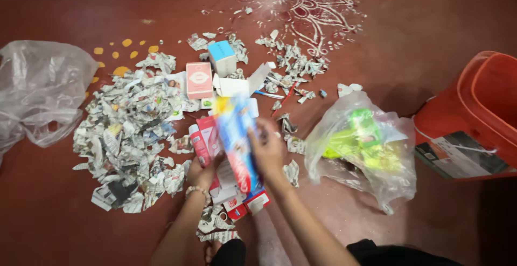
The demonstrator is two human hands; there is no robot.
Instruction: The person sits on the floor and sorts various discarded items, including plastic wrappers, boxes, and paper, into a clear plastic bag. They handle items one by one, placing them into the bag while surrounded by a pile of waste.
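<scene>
Right now both hands, left hand (203,173) and right hand (267,150), grip a long blue carton (237,142) at frame centre, above torn newspaper scraps (129,136).

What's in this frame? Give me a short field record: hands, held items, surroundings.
left hand: grips red cartons, bead bracelet on wrist
right hand: holds long blue carton, tilted, blurred
floor: dark red, white chalk pattern at top
left of hands: heap of torn newspaper
far left: clear plastic bag
right of hands: clear bag with green items
far right: orange bucket
behind hands: pink box, blue-topped box
</scene>
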